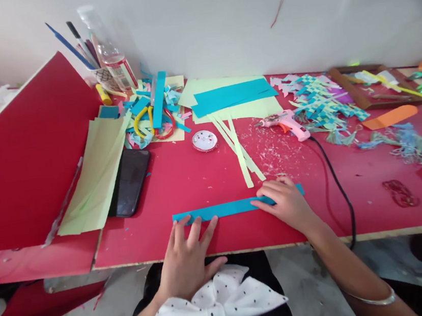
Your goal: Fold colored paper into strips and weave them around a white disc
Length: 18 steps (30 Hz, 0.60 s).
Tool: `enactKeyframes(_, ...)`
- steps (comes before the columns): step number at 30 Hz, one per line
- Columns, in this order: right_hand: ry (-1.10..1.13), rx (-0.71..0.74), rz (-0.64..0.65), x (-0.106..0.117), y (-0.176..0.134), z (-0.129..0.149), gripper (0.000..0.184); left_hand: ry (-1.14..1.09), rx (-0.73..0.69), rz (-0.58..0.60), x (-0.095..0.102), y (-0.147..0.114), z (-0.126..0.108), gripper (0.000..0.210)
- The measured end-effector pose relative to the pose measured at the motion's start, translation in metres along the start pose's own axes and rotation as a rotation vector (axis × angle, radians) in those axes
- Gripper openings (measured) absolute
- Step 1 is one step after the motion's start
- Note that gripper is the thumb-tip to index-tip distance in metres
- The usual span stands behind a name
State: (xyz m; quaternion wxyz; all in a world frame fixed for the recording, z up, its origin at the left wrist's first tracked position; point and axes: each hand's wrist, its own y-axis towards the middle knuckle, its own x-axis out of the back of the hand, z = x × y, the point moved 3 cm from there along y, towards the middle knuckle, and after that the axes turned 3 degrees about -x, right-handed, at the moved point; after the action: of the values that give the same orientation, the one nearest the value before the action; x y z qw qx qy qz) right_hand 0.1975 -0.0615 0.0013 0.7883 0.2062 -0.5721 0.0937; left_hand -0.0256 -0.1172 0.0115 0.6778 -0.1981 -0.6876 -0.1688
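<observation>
A folded-looking blue paper strip [236, 207] lies lengthwise near the front edge of the red table. My left hand [184, 256] rests with spread fingers, their tips touching the strip's lower edge towards its left end. Near the other end, my right hand [288, 204] has its thumb and bent fingers closed over the strip, hiding part of it. Narrow pale-green paper strips [240, 157] lie crossed just beyond my right hand. Behind them are a wide blue paper piece [232, 96] and pale-green sheets [266, 107].
A pink glue gun [287, 124] trails a black cord [334, 173] over the front edge. At left are a phone [131, 183], scissors [144, 121], paper scraps and a leaning red board [42, 163]. A small round white disc [205, 141] sits mid-table; woven paper [315, 101] lies right.
</observation>
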Motion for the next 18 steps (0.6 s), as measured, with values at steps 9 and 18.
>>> enactKeyframes(9, -0.059, -0.097, -0.03, 0.011, -0.02, -0.031, 0.025, 0.02, 0.002, 0.001, 0.002, 0.001, 0.0, 0.061)
enactKeyframes(18, -0.049, -0.2, -0.049, 0.015, -0.034, -0.051, 0.022, 0.019, -0.028, -0.024, 0.003, 0.001, 0.001, 0.058)
